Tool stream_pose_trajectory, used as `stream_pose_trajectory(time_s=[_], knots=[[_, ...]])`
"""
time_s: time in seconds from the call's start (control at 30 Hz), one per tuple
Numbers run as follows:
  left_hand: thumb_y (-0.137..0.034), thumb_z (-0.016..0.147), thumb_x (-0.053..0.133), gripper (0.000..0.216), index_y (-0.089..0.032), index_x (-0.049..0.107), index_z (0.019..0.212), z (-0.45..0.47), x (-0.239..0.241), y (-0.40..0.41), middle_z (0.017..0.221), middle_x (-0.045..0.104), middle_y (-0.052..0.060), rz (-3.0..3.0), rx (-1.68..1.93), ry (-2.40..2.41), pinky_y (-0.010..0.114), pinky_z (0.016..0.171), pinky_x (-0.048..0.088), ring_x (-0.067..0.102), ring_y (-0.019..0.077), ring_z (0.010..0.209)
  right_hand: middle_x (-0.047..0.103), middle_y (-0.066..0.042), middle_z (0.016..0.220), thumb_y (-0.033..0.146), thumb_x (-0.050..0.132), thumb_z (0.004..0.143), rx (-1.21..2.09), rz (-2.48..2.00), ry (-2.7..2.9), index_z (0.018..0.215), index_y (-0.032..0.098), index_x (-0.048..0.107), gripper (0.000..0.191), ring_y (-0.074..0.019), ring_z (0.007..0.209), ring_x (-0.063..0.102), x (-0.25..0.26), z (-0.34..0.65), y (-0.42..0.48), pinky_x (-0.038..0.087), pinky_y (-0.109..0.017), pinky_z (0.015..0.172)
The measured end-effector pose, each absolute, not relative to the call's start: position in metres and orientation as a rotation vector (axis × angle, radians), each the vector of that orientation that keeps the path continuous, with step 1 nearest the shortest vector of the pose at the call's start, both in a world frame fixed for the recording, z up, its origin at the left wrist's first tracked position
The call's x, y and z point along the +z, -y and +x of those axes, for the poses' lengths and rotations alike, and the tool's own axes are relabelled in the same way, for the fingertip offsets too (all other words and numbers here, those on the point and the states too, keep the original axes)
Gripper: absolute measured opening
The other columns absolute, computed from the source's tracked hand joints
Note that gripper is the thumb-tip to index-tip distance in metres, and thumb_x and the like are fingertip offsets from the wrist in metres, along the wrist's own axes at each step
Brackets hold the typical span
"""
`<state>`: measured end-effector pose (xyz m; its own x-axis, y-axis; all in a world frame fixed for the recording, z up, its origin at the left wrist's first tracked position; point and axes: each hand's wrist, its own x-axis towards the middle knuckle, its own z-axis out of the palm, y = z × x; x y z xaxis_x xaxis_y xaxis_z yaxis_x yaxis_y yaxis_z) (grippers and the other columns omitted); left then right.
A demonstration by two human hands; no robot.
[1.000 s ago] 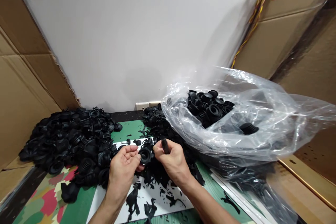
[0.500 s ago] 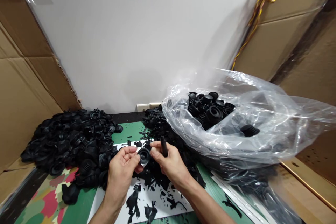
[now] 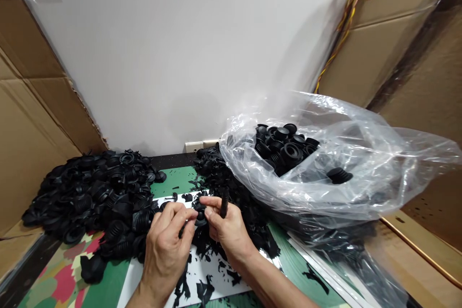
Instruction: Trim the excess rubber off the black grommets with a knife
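Note:
My left hand (image 3: 169, 236) pinches a small round black rubber bellows-like part (image 3: 201, 220) between thumb and fingertips; the fingers cover much of it. My right hand (image 3: 231, 231) is closed around a slim black pen-like tool (image 3: 224, 203), whose upper end sticks up past the fingers. Its lower end is hidden. The right thumb and index finger meet the same part from the right. Below both hands lies a white sheet (image 3: 132, 279) strewn with black rubber scraps (image 3: 205, 289).
A heap of similar black parts (image 3: 94, 192) sits at left. Black trimmings (image 3: 234, 187) pile up behind the right hand. A clear plastic bag (image 3: 364, 192) at right holds several ribbed parts (image 3: 288, 151). Cardboard (image 3: 39, 106) stands at the left; yellow-red twisted wires (image 3: 346, 24) hang at right.
My left hand has turned over the part, its back now upward, and the part's ring face no longer shows. My right fingers have come in closer to it. The view has shifted slightly.

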<state>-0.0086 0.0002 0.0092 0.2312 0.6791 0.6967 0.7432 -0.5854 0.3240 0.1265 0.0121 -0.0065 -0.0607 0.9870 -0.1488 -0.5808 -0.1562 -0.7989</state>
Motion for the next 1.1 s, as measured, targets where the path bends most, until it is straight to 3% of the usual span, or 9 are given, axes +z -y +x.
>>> stream_pose_trajectory(time_s=[0.27,0.4,0.57,0.7,0.9,1.0,1.1], knots=[[-0.010,0.089,0.048,0.015,-0.015,0.062,0.088,-0.006,0.016,0.003,0.078,0.066,0.006,-2.325,-0.863,1.181,0.034,0.066,0.037,0.062,0.0198,0.071,0.036,0.011,0.046,0.029,0.078,0.060,1.557,-0.799,0.658,0.087,0.013,0.065,0.034,-0.0030,0.037,0.025,-0.013,0.126,-0.010,0.018,-0.019,0.038],[-0.007,0.090,0.044,0.021,-0.015,0.061,0.081,-0.003,0.016,0.002,0.072,0.064,0.006,-2.328,-0.802,1.124,0.034,0.063,0.034,0.060,0.0211,0.070,0.044,0.008,0.051,0.030,0.077,0.062,1.509,-0.833,0.711,0.088,0.013,0.067,0.032,-0.0049,0.040,0.032,-0.018,0.125,-0.010,0.026,-0.020,0.039],[-0.004,0.087,0.041,0.027,-0.017,0.057,0.070,-0.003,0.016,0.001,0.063,0.057,0.003,-2.354,-0.719,1.079,0.033,0.059,0.033,0.051,0.0190,0.060,0.063,-0.002,0.069,0.031,0.070,0.068,1.255,-0.965,0.947,0.089,0.013,0.070,0.028,-0.0155,0.062,0.055,-0.021,0.125,-0.008,0.046,-0.028,0.059],[-0.002,0.083,0.039,0.029,-0.019,0.051,0.063,0.000,0.015,0.000,0.059,0.052,0.002,-2.337,-0.707,1.072,0.032,0.057,0.035,0.047,0.0180,0.057,0.065,-0.004,0.072,0.032,0.062,0.073,1.174,-1.017,1.120,0.088,0.013,0.070,0.025,-0.0196,0.068,0.057,-0.014,0.126,-0.004,0.048,-0.032,0.068],[-0.008,0.084,0.041,0.024,-0.020,0.050,0.066,0.000,0.011,0.000,0.061,0.052,0.002,-2.311,-0.871,1.188,0.032,0.056,0.038,0.045,0.0183,0.057,0.058,0.000,0.063,0.029,0.067,0.069,1.260,-0.965,0.984,0.087,0.015,0.070,0.024,-0.0151,0.060,0.051,-0.009,0.128,-0.006,0.045,-0.028,0.060],[-0.014,0.084,0.042,0.020,-0.022,0.049,0.067,-0.005,0.013,-0.003,0.062,0.053,0.000,-2.400,-1.211,1.439,0.029,0.056,0.041,0.048,0.0162,0.058,0.057,0.000,0.063,0.027,0.071,0.064,1.296,-0.978,0.871,0.086,0.014,0.070,0.025,-0.0122,0.055,0.047,-0.012,0.130,-0.011,0.039,-0.024,0.050],[-0.026,0.087,0.042,0.022,-0.023,0.047,0.065,-0.012,0.016,-0.006,0.056,0.046,-0.004,-2.430,-1.557,1.784,0.025,0.048,0.038,0.044,0.0136,0.051,0.054,0.002,0.059,0.024,0.072,0.061,1.334,-1.040,0.792,0.084,0.013,0.070,0.026,-0.0079,0.046,0.039,-0.012,0.132,-0.014,0.029,-0.020,0.041]])
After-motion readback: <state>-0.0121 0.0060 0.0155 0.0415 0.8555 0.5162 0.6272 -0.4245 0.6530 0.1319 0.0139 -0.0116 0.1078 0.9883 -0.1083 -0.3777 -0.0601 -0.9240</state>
